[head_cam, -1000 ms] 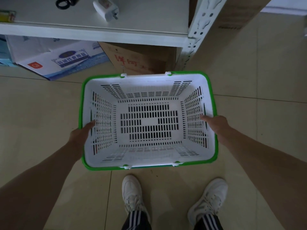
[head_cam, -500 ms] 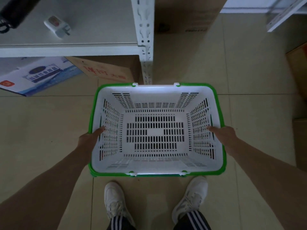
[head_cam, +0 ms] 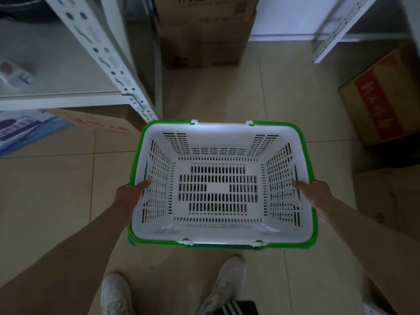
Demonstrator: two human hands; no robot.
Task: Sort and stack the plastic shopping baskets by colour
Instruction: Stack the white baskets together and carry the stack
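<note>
A white slotted plastic basket with a green rim [head_cam: 221,135] is carried level in front of me, above the tiled floor. It is empty inside. My left hand [head_cam: 128,195] grips its left side, thumb over the rim onto the inner wall. On the opposite side my right hand [head_cam: 317,193] holds the right rim the same way. A darker green edge shows under the near rim; I cannot tell whether it is a second basket.
A white metal shelf [head_cam: 68,96] with its perforated post [head_cam: 109,62] stands at the left. Cardboard boxes sit under it [head_cam: 95,123], straight ahead [head_cam: 202,32] and at the right [head_cam: 386,98]. Another shelf post [head_cam: 341,26] is at top right. My white shoes [head_cam: 172,289] are below.
I have turned to the right with the basket; the shelf slid to the left of the view and boxes at the right came in. Both hands keep their grip.
</note>
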